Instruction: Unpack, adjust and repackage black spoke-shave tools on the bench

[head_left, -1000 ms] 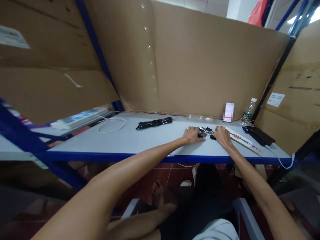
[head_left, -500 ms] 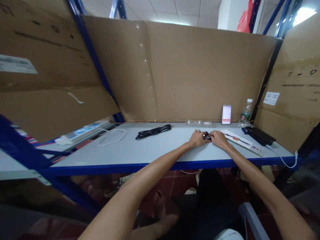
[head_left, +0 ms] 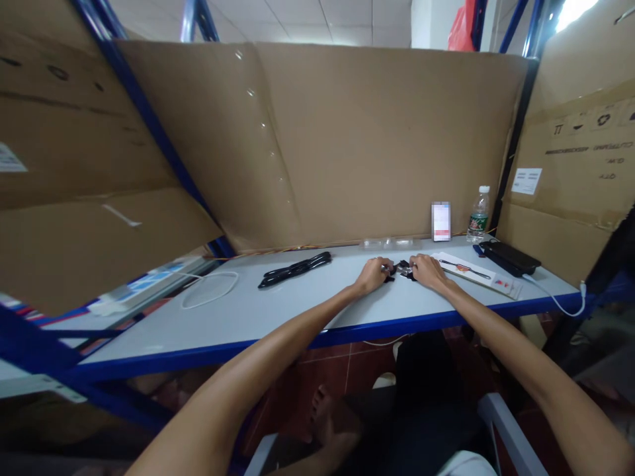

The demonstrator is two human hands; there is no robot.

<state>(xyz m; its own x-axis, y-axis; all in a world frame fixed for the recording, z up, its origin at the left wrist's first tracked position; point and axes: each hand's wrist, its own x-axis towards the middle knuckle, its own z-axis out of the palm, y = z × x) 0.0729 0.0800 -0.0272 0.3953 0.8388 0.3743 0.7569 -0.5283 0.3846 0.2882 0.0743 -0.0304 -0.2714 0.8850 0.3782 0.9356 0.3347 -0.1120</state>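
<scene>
A brown cardboard panel [head_left: 387, 145] stands behind the pale grey, blue-edged desk [head_left: 297, 307], where a black cable bundle [head_left: 295, 270] lies well to the left of both hands. A long white printed package [head_left: 479, 274] lies just beside the right hand [head_left: 427, 270], which reaches in from one side as the left hand [head_left: 372, 274] reaches in from the other, the two close together but apart. The fingers of each hand curl down to the cluster of small parts [head_left: 404, 269], the left grip at its left edge and the right grip at its right; how far either is closed, and whether it has hold of a piece, cannot be told. The cluster lies on the desk between the hands, a jumble of matt black bits around a shiny, silvery middle, partly covered by fingertips, its pieces too small to tell apart.
</scene>
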